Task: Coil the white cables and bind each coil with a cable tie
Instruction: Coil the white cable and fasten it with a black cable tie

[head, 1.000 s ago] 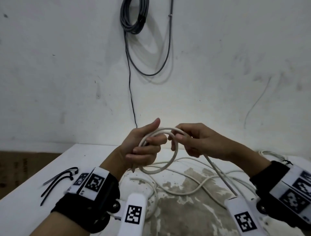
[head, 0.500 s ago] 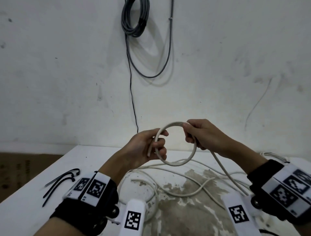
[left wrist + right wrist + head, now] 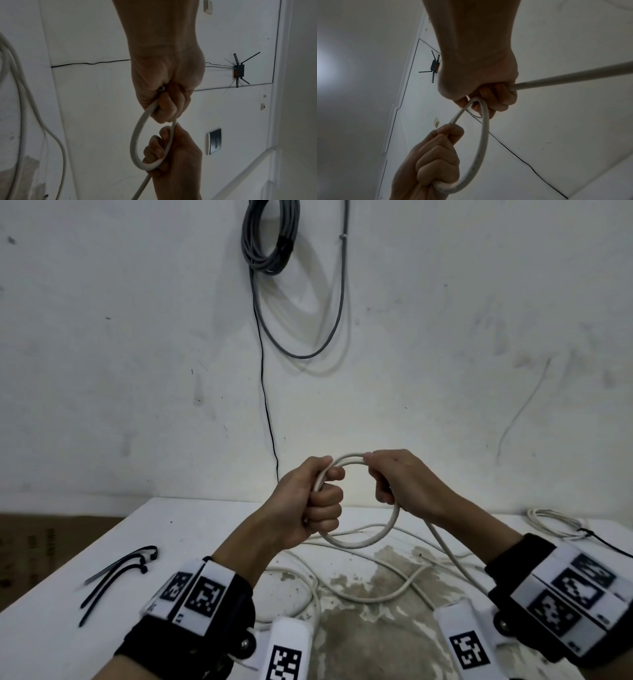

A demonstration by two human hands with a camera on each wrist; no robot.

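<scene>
Left hand [image 3: 308, 505] is now a full fist around the left side of the white cable [image 3: 359, 541] loop; half a second ago the fingers were only loosely hooked on it. Right hand [image 3: 404, 484] grips the top-right of the loop, fingers curled round it, and has moved in toward the left hand, so the two are closer at the top of the loop than before. At the top, two strands run side by side between the hands. Loop is held upright in the air above the desk [image 3: 68, 594], about the same size as before. Free cable runs from under the right hand down to the desk and joins the loose tangle lying there on the stained patch. Black cable ties [image 3: 116, 571] lie on the left part of the desk, well apart from the hands, same spot. Another bundled white cable [image 3: 555, 522] at the far right edge, unchanged
</scene>
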